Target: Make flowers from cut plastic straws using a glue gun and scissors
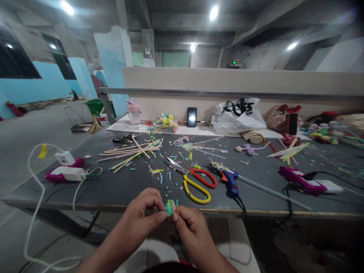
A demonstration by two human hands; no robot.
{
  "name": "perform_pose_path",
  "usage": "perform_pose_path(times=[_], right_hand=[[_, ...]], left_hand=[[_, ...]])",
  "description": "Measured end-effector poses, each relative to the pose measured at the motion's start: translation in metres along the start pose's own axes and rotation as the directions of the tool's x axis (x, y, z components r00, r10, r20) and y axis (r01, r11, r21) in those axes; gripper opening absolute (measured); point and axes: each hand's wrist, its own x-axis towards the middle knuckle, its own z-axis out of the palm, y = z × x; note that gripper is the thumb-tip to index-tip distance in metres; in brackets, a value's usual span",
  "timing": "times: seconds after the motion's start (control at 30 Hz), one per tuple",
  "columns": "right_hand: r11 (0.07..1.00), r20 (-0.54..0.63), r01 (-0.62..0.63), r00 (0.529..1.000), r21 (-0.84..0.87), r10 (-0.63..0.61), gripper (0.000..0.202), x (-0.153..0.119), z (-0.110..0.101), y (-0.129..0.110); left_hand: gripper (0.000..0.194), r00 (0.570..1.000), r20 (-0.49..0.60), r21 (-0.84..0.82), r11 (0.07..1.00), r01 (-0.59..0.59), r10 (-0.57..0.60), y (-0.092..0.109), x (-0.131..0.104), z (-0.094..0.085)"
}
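At the table's front edge, my left hand (146, 210) and my right hand (189, 223) meet, both closed in a pinch. Between their fingertips is a small fuzzy flower-like piece (170, 207) in teal, yellow and pink, partly hidden by the fingers. Just beyond lie scissors (196, 185) with one red and one yellow handle, blades apart. A blue glue gun (231, 182) rests to their right with a clear glue stick (273, 192) behind it. Cut fuzzy bits (170, 175) are scattered around the scissors.
Bundles of fuzzy stems (133, 151) lie left of centre. A phone (192, 117), a cup (133, 115), a finished-looking bouquet (166, 123) and a white bag (239, 117) line the back. Purple power strips (301, 180) and cables sit at the sides.
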Motion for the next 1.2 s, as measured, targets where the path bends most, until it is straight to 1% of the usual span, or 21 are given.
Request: perform_pose_path(times=[0.1, 0.17, 0.33, 0.47, 0.53, 0.6, 0.67, 0.73, 0.77, 0.83, 0.87, 0.9, 0.97, 1.07, 1.13, 1.2], right_hand=[[0.997, -0.007, 0.058, 0.998, -0.057, -0.058, 0.031, -0.002, -0.001, 0.000], [0.989, 0.001, 0.112, 0.994, -0.102, -0.112, 0.026, -0.004, -0.002, 0.000], [0.942, 0.030, 0.243, 0.970, -0.230, -0.243, 0.018, -0.007, -0.005, 0.000], [0.921, 0.051, 0.270, 0.962, -0.279, -0.267, 0.015, -0.008, -0.004, 0.001], [0.922, 0.072, 0.273, 0.962, -0.275, -0.263, 0.016, -0.008, -0.003, 0.001], [0.927, 0.066, 0.276, 0.961, -0.254, -0.268, 0.017, -0.007, -0.003, 0.002], [0.953, 0.043, 0.253, 0.967, -0.168, -0.249, 0.020, -0.005, -0.004, 0.003], [0.986, 0.032, 0.166, 0.985, 0.032, -0.167, 0.024, -0.002, -0.006, 0.004], [0.981, 0.040, 0.108, 0.992, 0.160, -0.116, 0.025, 0.000, -0.007, 0.005], [0.925, 0.062, 0.017, 0.997, 0.380, -0.044, 0.027, 0.001, -0.009, 0.007], [0.894, 0.065, 0.001, 0.997, 0.448, -0.034, 0.028, 0.002, -0.010, 0.007], [0.875, 0.063, 0.006, 0.997, 0.485, -0.041, 0.029, 0.002, -0.011, 0.007], [0.873, 0.054, 0.043, 0.995, 0.486, -0.079, 0.031, 0.001, -0.011, 0.007], [0.903, 0.041, 0.105, 0.990, 0.417, -0.135, 0.032, 0.001, -0.010, 0.006], [0.914, 0.015, 0.162, 0.983, 0.372, -0.181, 0.031, 0.002, -0.009, 0.006], [0.915, -0.012, 0.219, 0.973, 0.338, -0.228, 0.029, 0.002, -0.008, 0.007]], left_hand=[[0.001, 0.998, -0.052, 0.122, 0.992, -0.034, 0.040, 0.006, -0.003, -0.005], [0.004, 0.996, -0.063, 0.215, 0.975, -0.056, 0.071, 0.010, -0.005, -0.007], [0.016, 0.990, 0.005, 0.357, 0.924, -0.135, 0.142, 0.013, -0.010, -0.007], [0.017, 0.979, 0.036, 0.390, 0.899, -0.198, 0.200, 0.008, -0.009, -0.003], [0.016, 0.976, 0.032, 0.360, 0.908, -0.214, 0.217, 0.005, -0.008, 0.001], [0.014, 0.978, 0.021, 0.309, 0.929, -0.203, 0.207, 0.004, -0.006, 0.004], [0.012, 0.984, 0.015, 0.249, 0.953, -0.175, 0.177, 0.004, -0.004, 0.005], [0.010, 0.984, -0.028, 0.182, 0.969, -0.168, 0.176, 0.005, -0.004, 0.001], [0.010, 0.980, -0.077, 0.152, 0.973, -0.172, 0.185, 0.005, -0.004, -0.002], [0.014, 0.961, -0.195, 0.112, 0.978, -0.175, 0.194, 0.003, -0.007, -0.009], [0.014, 0.951, -0.238, 0.096, 0.979, -0.180, 0.198, 0.001, -0.009, -0.011], [0.014, 0.947, -0.254, 0.078, 0.980, -0.184, 0.198, -0.002, -0.010, -0.012], [0.013, 0.958, -0.210, 0.029, 0.980, -0.196, 0.198, -0.007, -0.014, -0.010], [0.013, 0.967, -0.125, -0.047, 0.973, -0.227, 0.220, -0.012, -0.016, 0.001], [0.012, 0.965, -0.110, -0.084, 0.965, -0.247, 0.237, -0.013, -0.015, 0.008], [0.008, 0.969, -0.107, -0.103, 0.967, -0.233, 0.222, -0.012, -0.014, 0.012]])
